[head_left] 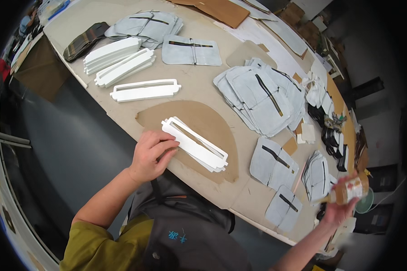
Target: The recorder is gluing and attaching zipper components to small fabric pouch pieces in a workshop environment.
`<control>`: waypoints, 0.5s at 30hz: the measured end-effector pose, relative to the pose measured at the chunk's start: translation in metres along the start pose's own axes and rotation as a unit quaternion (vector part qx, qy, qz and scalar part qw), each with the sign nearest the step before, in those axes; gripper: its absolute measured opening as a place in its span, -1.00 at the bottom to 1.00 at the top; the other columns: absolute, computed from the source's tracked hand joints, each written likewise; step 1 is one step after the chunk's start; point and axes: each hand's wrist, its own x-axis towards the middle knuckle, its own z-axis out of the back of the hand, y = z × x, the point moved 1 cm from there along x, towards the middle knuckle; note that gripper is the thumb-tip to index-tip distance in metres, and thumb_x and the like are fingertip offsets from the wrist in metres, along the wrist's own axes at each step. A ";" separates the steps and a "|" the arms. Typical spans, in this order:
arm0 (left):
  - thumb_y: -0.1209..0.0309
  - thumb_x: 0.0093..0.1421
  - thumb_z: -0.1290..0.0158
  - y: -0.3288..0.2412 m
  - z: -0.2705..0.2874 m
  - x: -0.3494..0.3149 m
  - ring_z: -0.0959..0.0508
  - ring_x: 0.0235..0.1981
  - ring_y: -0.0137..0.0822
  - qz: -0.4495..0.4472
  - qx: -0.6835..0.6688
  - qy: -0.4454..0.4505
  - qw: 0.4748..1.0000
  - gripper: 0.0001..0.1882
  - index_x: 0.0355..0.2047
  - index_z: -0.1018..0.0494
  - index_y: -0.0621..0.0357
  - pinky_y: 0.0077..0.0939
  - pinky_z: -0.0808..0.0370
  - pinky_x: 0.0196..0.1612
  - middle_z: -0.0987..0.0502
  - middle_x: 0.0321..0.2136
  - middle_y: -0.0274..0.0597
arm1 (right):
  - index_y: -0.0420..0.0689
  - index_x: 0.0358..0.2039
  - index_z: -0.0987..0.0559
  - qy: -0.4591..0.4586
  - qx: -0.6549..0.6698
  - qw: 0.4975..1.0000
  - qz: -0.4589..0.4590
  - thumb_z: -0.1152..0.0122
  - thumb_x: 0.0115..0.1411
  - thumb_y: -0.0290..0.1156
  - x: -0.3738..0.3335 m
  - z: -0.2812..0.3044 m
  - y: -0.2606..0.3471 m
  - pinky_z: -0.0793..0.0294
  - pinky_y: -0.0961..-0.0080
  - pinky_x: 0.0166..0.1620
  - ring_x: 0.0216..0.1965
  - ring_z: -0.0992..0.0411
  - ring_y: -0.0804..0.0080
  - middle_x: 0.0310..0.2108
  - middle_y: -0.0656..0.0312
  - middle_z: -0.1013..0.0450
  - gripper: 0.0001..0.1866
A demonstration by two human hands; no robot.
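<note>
Two or so thin white slotted strips (199, 151) lie slightly fanned on a rounded brown cardboard sheet (156, 113) at the table's near edge. My left hand (150, 153) pinches their left end between thumb and fingers. Off to the right, my right hand (341, 212) is wrapped round a clear bottle (353, 189) with amber contents and a pale label. The bottle is tipped sideways, its narrow nozzle toward the left. Another white slotted piece (147, 91) lies beyond the cardboard, with two stacks of white strips (112, 55) behind it.
Piles of grey fabric panels with dark zip slots (264, 97) cover the table's right side; single panels (276, 162) lie nearer. More panels (144, 25) and dark striped fabric (86, 41) sit at the far left. A brown sheet (217, 11) lies at the back.
</note>
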 end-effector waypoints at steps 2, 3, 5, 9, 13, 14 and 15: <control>0.60 -0.04 -0.27 0.003 -0.003 0.000 -0.56 -0.18 -0.12 -0.009 -0.002 -0.011 1.000 -0.71 -0.25 -0.61 0.12 -0.31 -0.47 -0.15 -0.58 -0.21 -0.17 | -0.19 0.45 0.00 0.135 0.130 0.978 -0.091 -0.34 0.25 -0.09 0.027 -0.062 -0.048 -0.37 0.05 0.27 0.24 -0.34 0.05 0.29 -0.01 -0.28 -0.04; 0.59 -0.05 -0.27 0.003 -0.005 -0.003 -0.57 -0.15 -0.13 -0.016 0.002 -0.004 1.000 -0.71 -0.25 -0.61 0.11 -0.30 -0.47 -0.15 -0.59 -0.21 -0.20 | -0.19 0.44 -0.02 0.167 0.179 0.959 -0.144 -0.35 0.24 -0.08 0.039 -0.085 -0.081 -0.36 0.02 0.27 0.26 -0.32 0.05 0.29 -0.01 -0.28 -0.04; 0.56 -0.04 -0.28 0.008 -0.009 -0.011 -0.60 -0.08 -0.17 -0.024 0.013 0.004 1.000 -0.69 -0.22 -0.62 0.07 -0.32 -0.45 -0.14 -0.61 -0.19 -0.28 | -0.18 0.42 -0.08 0.171 0.196 0.944 -0.204 -0.36 0.21 -0.04 0.054 -0.139 -0.137 -0.35 -0.02 0.27 0.26 -0.32 0.01 0.29 -0.02 -0.28 -0.05; 0.49 0.02 -0.24 0.011 -0.006 -0.016 -0.59 -0.04 -0.27 -0.020 0.038 0.004 0.999 -0.70 -0.18 -0.62 0.00 -0.37 -0.39 -0.07 -0.62 -0.14 -0.35 | -0.19 0.36 -0.21 0.159 0.180 0.941 -0.238 -0.39 0.20 -0.13 0.066 -0.247 -0.200 -0.35 -0.03 0.26 0.23 -0.35 0.02 0.27 -0.02 -0.31 -0.17; 0.49 0.02 -0.23 0.010 -0.008 -0.018 -0.58 -0.03 -0.34 -0.003 0.044 -0.008 0.999 -0.69 -0.17 -0.63 -0.06 -0.40 -0.33 -0.05 -0.62 -0.13 -0.42 | -0.19 0.29 -0.27 0.197 0.092 0.945 -0.245 -0.39 0.18 -0.38 0.074 -0.293 -0.240 -0.36 0.17 0.26 0.19 -0.40 0.17 0.18 0.10 -0.40 -0.28; 0.48 0.02 -0.23 0.010 -0.009 -0.019 -0.58 -0.03 -0.37 -0.002 0.047 -0.012 0.999 -0.68 -0.16 -0.63 -0.08 -0.42 -0.31 -0.05 -0.62 -0.13 -0.46 | -0.18 0.26 -0.30 0.202 0.061 0.948 -0.237 -0.37 0.16 -0.50 0.074 -0.303 -0.247 -0.41 0.23 0.22 0.14 -0.44 0.23 0.13 0.12 -0.45 -0.33; 0.48 0.02 -0.22 0.010 -0.010 -0.019 -0.57 -0.03 -0.40 0.000 0.050 -0.017 0.999 -0.66 -0.15 -0.63 -0.10 -0.44 -0.29 -0.05 -0.62 -0.13 -0.49 | -0.18 0.20 -0.34 0.178 0.034 0.957 -0.227 -0.42 0.12 -0.54 0.073 -0.312 -0.251 -0.46 0.35 0.16 0.04 -0.49 0.37 0.03 0.19 -0.48 -0.35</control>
